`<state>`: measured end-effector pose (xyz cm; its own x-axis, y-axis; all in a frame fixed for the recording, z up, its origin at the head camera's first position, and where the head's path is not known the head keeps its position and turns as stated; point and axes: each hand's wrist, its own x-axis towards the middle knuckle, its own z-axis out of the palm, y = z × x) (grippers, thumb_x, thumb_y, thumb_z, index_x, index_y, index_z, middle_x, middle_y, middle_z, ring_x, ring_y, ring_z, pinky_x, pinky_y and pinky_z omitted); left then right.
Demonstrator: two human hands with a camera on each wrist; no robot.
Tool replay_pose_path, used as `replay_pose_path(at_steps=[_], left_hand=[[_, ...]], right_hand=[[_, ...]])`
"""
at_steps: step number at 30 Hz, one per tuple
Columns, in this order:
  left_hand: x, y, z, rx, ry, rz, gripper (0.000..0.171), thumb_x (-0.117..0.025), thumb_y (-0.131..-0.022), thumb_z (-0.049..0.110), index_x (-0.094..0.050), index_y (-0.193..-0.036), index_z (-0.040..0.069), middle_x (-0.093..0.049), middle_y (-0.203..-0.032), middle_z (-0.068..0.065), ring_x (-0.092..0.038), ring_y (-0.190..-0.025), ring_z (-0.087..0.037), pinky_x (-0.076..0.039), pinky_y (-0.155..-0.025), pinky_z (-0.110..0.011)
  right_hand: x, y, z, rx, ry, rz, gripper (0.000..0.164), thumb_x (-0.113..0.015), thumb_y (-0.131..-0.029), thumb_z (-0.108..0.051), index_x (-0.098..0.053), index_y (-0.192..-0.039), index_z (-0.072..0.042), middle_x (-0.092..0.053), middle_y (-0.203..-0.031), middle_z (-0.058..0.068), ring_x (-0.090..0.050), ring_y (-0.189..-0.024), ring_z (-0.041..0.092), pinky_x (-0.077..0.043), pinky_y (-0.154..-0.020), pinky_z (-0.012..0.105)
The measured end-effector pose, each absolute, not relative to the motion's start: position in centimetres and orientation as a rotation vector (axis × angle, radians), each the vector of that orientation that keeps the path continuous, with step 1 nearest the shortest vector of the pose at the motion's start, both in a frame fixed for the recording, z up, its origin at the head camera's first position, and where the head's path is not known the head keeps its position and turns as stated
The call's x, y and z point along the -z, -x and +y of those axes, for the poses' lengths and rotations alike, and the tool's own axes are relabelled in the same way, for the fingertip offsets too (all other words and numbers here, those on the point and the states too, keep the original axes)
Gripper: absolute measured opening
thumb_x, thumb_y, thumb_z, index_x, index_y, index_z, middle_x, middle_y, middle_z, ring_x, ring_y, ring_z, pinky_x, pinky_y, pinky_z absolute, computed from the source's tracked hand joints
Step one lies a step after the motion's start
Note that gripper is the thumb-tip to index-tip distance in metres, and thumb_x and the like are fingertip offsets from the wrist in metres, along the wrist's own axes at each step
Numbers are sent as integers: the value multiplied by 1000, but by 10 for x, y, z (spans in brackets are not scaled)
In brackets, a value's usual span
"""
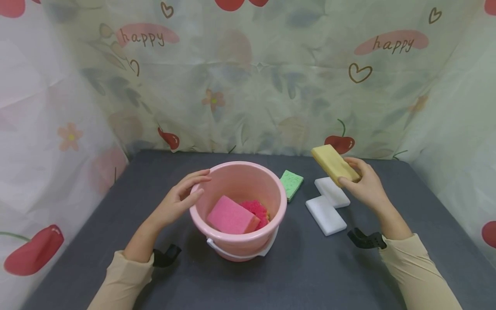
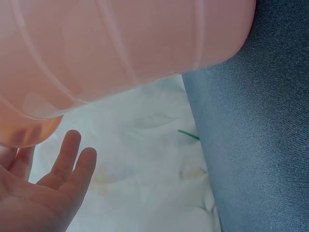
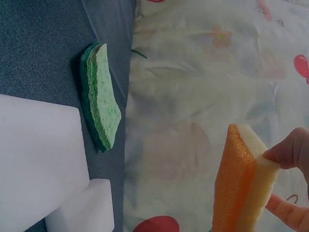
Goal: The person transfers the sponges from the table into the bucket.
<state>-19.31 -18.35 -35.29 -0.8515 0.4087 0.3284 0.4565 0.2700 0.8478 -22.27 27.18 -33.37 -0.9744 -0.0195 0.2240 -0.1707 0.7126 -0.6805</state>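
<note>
My right hand (image 1: pixel 366 183) pinches a yellow sponge (image 1: pixel 334 163) by its near end and holds it up above the table. In the right wrist view that sponge (image 3: pixel 241 179) shows an orange layer against a pale yellow one. The left hand (image 1: pixel 180 198) is at the left rim of a pink bucket (image 1: pixel 238 241), its fingertips over the edge and its fingers loosely extended. Inside the bucket lie a pink sponge (image 1: pixel 230 215) and a crimson, fluffy-textured piece (image 1: pixel 255 211). From the left wrist, the bucket's ribbed wall (image 2: pixel 120 43) fills the upper part of the view.
Just right of the bucket lies a green sponge (image 1: pixel 291 183). Two white sponge blocks (image 1: pixel 326 215) rest on the dark table (image 1: pixel 298 267) below the right hand, one overlapping the other's corner. The bucket's white handle (image 1: pixel 248 257) hangs down in front. Patterned curtains (image 1: pixel 255 107) enclose the table.
</note>
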Motion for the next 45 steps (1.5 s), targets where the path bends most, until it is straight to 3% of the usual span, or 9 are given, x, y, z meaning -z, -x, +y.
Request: replay_pose_path(at_steps=[8,17,21,26,29,32,35,39,45], left_hand=[[353,193,-184,1674,854,-2458,36,-51,-94,10,-51,-129,2,-36,-148,-9,-34,-129,4,-37,-97,-9],[352,193,-184,1670,832,-2480,37,-51,-94,12,-51,-130,5,-36,-148,-7,-32,-135,-21,-38,-96,-10],[352,193,-184,1674,830,-2479,37,-51,-94,12,-51,-130,5,-36,-148,-7,-33,-135,-16,-38,-96,-10],[352,193,-184,1669,830,-2480,37,-51,-94,12,-51,-130,5,-36,-148,-7,-33,-135,-17,-38,-96,-10],[352,193,-183,1669,829,-2479,37,-51,-94,12,-51,-130,5,-36,-148,-7,-33,-135,-17,-38,-96,-10],[353,193,-183,1678,830,-2476,36,-51,-94,11,-51,-130,5,-36,-148,-7,-34,-133,-8,-38,-96,-10],[353,193,-183,1689,834,-2468,36,-51,-94,11,-51,-129,4,-36,-148,-7,-33,-131,1,-37,-97,-9],[353,193,-182,1692,836,-2463,36,-51,-94,11,-51,-129,4,-36,-148,-7,-33,-130,3,-37,-97,-9],[353,193,-183,1689,830,-2467,36,-52,-94,11,-52,-129,5,-36,-148,-7,-34,-129,2,-38,-96,-9]], right_hand=[[328,219,265,-1136,-216,-2690,60,-61,-88,-20,-36,-140,-3,-37,-132,31,-52,-103,41,-43,-66,22],[322,214,257,-1145,-266,-2664,57,-62,-87,-16,-40,-138,-4,-40,-130,27,-49,-113,43,-40,-67,12],[318,212,252,-1140,-289,-2664,56,-63,-86,-15,-42,-137,-4,-41,-130,26,-50,-110,41,-40,-70,13],[315,208,245,-1127,-320,-2656,56,-63,-85,-13,-44,-136,-4,-41,-131,25,-49,-107,36,-43,-81,28],[314,207,241,-1135,-346,-2644,55,-64,-84,-11,-44,-135,-4,-41,-131,24,-49,-107,34,-42,-82,25],[312,206,239,-1147,-371,-2634,55,-64,-84,-11,-45,-135,-4,-41,-130,23,-48,-108,32,-40,-82,21],[311,205,236,-1157,-389,-2629,54,-64,-84,-11,-45,-134,-4,-42,-129,22,-46,-109,31,-41,-85,31],[310,203,233,-1169,-414,-2621,53,-64,-85,-10,-45,-134,-5,-43,-128,21,-44,-109,29,-42,-89,43],[308,201,228,-1147,-440,-2615,51,-63,-84,-9,-47,-132,-7,-44,-128,18,-45,-107,23,-43,-86,40]])
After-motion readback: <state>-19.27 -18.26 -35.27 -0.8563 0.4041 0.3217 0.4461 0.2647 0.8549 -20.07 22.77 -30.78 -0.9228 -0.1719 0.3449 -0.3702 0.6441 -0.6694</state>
